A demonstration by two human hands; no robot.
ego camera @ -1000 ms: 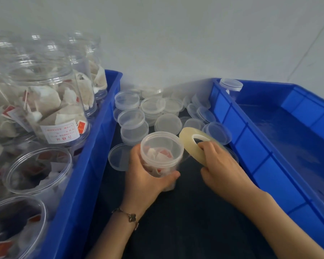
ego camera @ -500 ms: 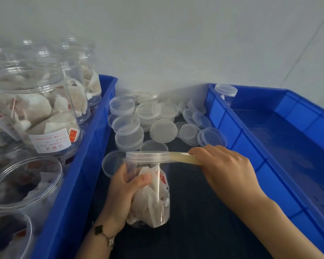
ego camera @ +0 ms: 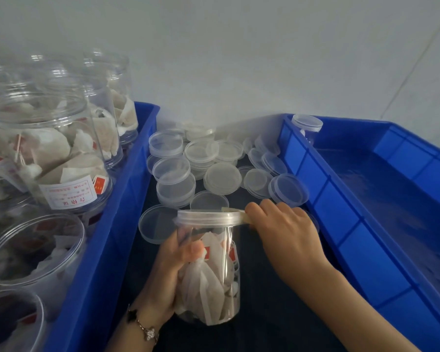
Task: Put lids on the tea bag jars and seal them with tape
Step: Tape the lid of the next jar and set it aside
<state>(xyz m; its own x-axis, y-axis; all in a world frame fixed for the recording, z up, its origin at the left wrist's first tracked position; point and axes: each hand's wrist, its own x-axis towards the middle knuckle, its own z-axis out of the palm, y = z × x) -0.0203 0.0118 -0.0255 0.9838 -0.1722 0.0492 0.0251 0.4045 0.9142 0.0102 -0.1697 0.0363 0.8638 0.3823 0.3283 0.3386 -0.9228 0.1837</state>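
- Jar [ego camera: 208, 270] of tea bags sits low in the centre of the frame, upright, lid [ego camera: 210, 217] already on; your left hand [ego camera: 170, 273] wraps its fingers round the clear wall from the left side.
- It looks light and thin-walled, so I judge a hard squeeze would flex it; grip mid-body, where you are now.
- The smooth plastic is probably slippery; keep the thumb across the front.
- Your right hand [ego camera: 285, 235] pinches the tape [ego camera: 241, 216] against the lid's right rim; the roll itself is hidden.
- Tape is thin and sticky, likely to crease, so hold it taut and level with the seam.
- Spare lids [ego camera: 221, 177] lie piled on the dark surface [ego camera: 277, 313] just behind, between the two blue bins [ego camera: 346, 207].
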